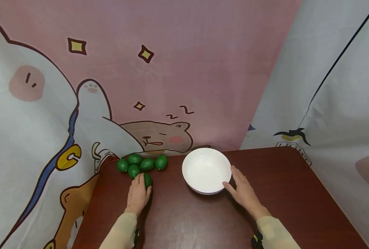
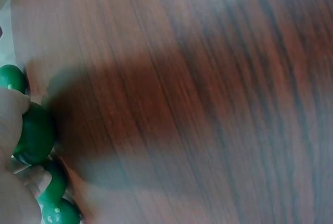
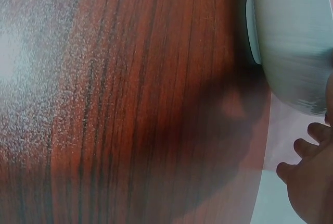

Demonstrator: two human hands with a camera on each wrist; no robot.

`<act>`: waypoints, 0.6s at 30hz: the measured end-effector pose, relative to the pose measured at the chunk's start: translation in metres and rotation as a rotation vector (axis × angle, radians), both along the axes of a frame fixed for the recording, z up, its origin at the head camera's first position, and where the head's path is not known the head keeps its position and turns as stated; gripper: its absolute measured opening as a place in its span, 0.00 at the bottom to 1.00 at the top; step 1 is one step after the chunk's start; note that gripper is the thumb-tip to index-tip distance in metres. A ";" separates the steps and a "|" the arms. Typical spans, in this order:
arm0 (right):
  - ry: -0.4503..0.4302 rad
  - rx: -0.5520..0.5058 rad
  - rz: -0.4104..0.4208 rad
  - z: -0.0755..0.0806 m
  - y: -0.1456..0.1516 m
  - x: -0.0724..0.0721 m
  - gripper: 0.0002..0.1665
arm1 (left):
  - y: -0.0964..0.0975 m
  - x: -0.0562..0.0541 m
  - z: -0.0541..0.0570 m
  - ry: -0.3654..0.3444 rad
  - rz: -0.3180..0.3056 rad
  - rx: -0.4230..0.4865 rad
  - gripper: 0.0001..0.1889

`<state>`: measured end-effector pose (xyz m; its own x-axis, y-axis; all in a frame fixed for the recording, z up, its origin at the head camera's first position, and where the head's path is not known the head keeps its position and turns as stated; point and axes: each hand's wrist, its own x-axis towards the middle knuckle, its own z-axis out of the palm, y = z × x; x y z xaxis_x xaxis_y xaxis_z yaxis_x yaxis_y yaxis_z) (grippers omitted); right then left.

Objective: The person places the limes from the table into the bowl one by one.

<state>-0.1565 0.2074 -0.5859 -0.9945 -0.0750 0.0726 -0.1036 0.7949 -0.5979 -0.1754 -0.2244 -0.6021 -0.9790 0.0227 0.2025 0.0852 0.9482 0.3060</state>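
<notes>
My left hand (image 1: pixel 137 195) grips a dark green lime (image 1: pixel 147 180) at the near end of a cluster of limes. In the left wrist view, the thumb and fingers lie on either side of that lime (image 2: pixel 36 135). Just beyond the fingers, several more limes (image 1: pixel 147 164) lie close together near the table's back edge. To their right stands a white bowl (image 1: pixel 206 169), upright, with a plain inside. My right hand (image 1: pixel 243 190) rests against the bowl's right side, thumb and index finger at the rim; in the right wrist view the other fingers (image 3: pixel 307 146) stand apart from it.
The dark reddish-brown wooden table (image 1: pixel 184 221) reaches to a cloth backdrop (image 1: pixel 221 69) with cartoon animals. A pale cloth (image 1: pixel 343 138) hangs along the table's right side. Wood surface lies between the limes and the bowl.
</notes>
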 end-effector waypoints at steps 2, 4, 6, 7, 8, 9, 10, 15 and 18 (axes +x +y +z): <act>-0.001 0.003 0.000 0.000 0.000 0.000 0.52 | 0.000 0.000 -0.001 0.009 -0.003 0.000 0.35; -0.002 0.009 0.000 0.000 0.000 0.000 0.52 | -0.001 0.000 -0.002 0.015 -0.008 -0.005 0.35; -0.002 0.013 0.000 0.001 0.000 0.000 0.52 | -0.001 0.000 -0.002 0.022 -0.012 -0.004 0.35; -0.002 0.016 0.001 0.001 0.000 0.000 0.52 | -0.001 0.000 -0.002 0.024 -0.014 -0.004 0.35; -0.002 0.018 0.001 0.001 0.000 0.000 0.52 | -0.001 0.000 -0.003 0.024 -0.014 -0.003 0.34; 0.000 0.020 0.002 0.001 0.000 0.000 0.52 | -0.002 0.000 -0.002 0.023 -0.015 -0.003 0.34; 0.001 0.023 0.002 0.001 0.000 0.000 0.52 | -0.002 0.001 -0.002 0.023 -0.016 0.000 0.34; 0.010 0.034 0.004 0.001 0.001 0.000 0.52 | -0.001 0.003 0.000 0.008 -0.016 -0.002 0.34; 0.013 0.042 0.008 0.001 0.001 0.000 0.52 | -0.001 0.004 0.002 -0.005 -0.013 -0.002 0.34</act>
<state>-0.1561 0.2080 -0.5845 -0.9929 -0.0861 0.0817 -0.1173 0.8185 -0.5624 -0.1711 -0.2256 -0.6005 -0.9796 0.0358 0.1977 0.0962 0.9476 0.3047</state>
